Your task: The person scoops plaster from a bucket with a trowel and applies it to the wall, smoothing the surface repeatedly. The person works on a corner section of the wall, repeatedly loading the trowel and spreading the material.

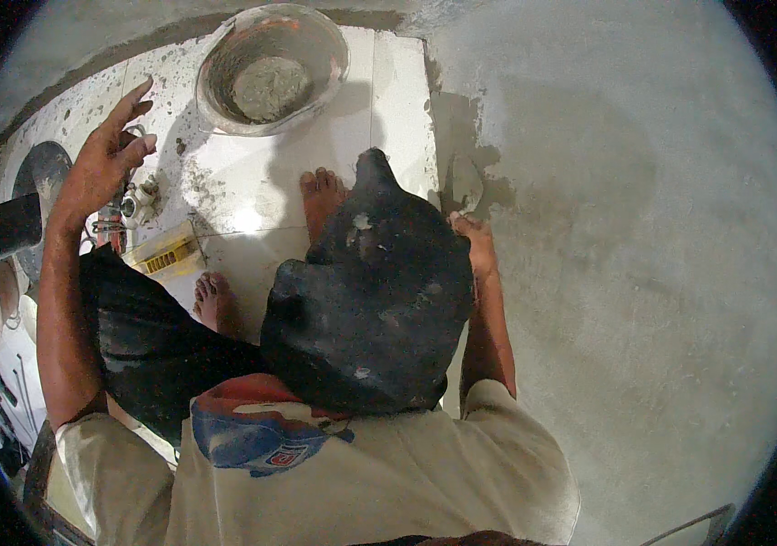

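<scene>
My right hand (474, 238) is closed at the foot of the grey wall, beyond my knee. From it a small pointed trowel (465, 185), smeared with grey mortar, lies against the wall's lower edge; its handle is hidden in my fingers. Darker wet mortar (450, 118) marks the wall there. My left hand (108, 168) is raised on the other side, fingers apart with nothing in them. Ahead stands a mortar-crusted bucket (332, 59) with wet grey mortar (272, 88) inside.
White floor tiles (243, 168) carry mortar splashes. Near my left foot lie a yellow-labelled clear package (166, 256) and a white-and-red tool (140, 202), partly hidden. A dark round object (45, 168) stands beyond my left forearm. Several blurred tools lie at the far left.
</scene>
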Motion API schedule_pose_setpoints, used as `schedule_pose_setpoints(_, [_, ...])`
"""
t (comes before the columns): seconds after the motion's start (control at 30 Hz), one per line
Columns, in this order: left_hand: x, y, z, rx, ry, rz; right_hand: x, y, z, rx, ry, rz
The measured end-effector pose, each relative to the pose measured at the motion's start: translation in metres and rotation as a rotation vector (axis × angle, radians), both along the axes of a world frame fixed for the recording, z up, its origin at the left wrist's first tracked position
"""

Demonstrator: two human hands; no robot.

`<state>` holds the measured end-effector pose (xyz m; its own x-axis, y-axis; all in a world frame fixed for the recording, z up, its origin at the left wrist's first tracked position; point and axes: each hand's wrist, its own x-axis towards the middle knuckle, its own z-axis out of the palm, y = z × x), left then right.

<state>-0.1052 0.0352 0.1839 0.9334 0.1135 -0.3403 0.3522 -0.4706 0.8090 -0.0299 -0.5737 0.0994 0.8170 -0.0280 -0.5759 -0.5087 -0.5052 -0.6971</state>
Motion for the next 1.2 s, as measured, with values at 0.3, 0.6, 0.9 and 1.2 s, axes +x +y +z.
schedule_pose_setpoints(0.3, [0.016,-0.019,0.009,-0.039,-0.023,-0.037,0.068,0.027,-0.015,0.199,0.13,-0.201])
schedule_pose_setpoints(0.6, [0.005,-0.006,0.018,-0.037,-0.024,0.014,0.011,0.025,0.007,0.135,0.133,-0.155])
schedule_pose_setpoints(0.9, [0.003,-0.008,0.017,-0.048,-0.063,0.021,0.004,0.004,0.009,0.119,0.179,-0.183])
schedule_pose_setpoints(1.2, [0.006,-0.016,0.016,-0.09,-0.06,0.019,0.009,0.001,0.038,0.18,0.187,-0.232])
